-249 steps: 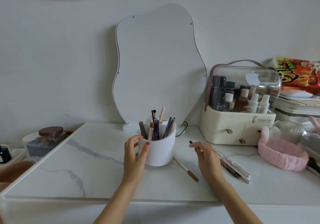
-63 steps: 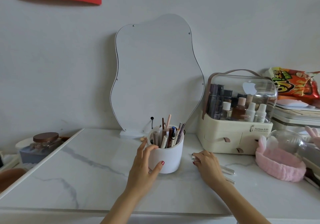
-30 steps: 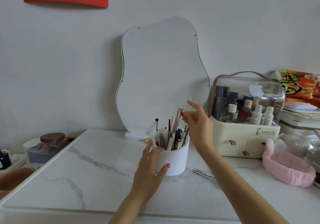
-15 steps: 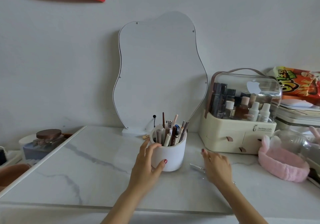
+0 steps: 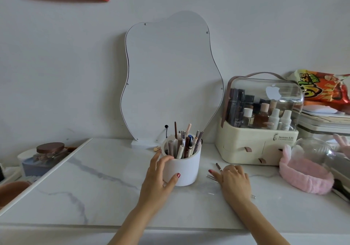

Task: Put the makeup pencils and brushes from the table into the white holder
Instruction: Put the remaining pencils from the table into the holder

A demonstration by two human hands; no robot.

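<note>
The white holder (image 5: pixel 186 172) stands mid-table with several pencils and brushes (image 5: pixel 184 143) upright in it. My left hand (image 5: pixel 158 182) wraps its left side, thumb on the front and fingers at the rim. My right hand (image 5: pixel 233 183) lies low on the table just right of the holder. Its fingers are closed on a thin brown pencil (image 5: pixel 218 166), whose tip pokes out toward the back. A silver stick (image 5: pixel 210 177) lies under that hand; its other end (image 5: pixel 252 197) shows near the wrist.
A wavy mirror (image 5: pixel 170 78) leans on the wall behind the holder. To the right stand a cream cosmetics case (image 5: pixel 255 150), a pink headband (image 5: pixel 305 176) and a glass dome (image 5: pixel 312 150). A jar (image 5: pixel 50 151) sits beyond the table's left edge.
My right hand was above the holder a second ago, then came down to the table on its right and closed on the brown pencil. My left hand has stayed on the holder.
</note>
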